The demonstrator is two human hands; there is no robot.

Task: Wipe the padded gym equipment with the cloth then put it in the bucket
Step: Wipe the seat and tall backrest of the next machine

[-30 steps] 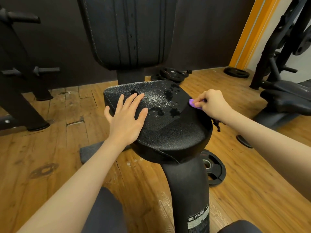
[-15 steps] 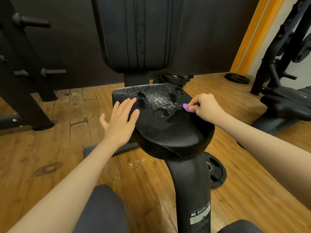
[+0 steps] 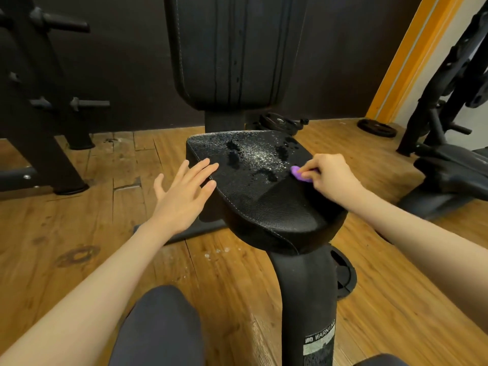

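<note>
A black padded seat [image 3: 266, 204] stands in the middle of the view, its far half speckled with droplets and dark wet patches. Behind it rises the black padded backrest [image 3: 235, 51]. My right hand [image 3: 330, 178] grips a small purple cloth [image 3: 298, 174] and presses it on the seat's right side. My left hand [image 3: 184, 191] is open with straight fingers at the seat's left edge, its fingertips over the pad. No bucket is in view.
The seat's black post [image 3: 306, 299] with a warning label stands close in front. Weight plates [image 3: 280, 122] lie on the wooden floor behind, one [image 3: 343, 273] beside the post. A plate rack [image 3: 45, 101] stands left, another machine [image 3: 449, 154] right. My knee [image 3: 161, 328] is below.
My left hand slid off the seat top to its left edge. My right hand moved the purple cloth from the seat's right rim inward onto the pad. The camera shifted slightly.
</note>
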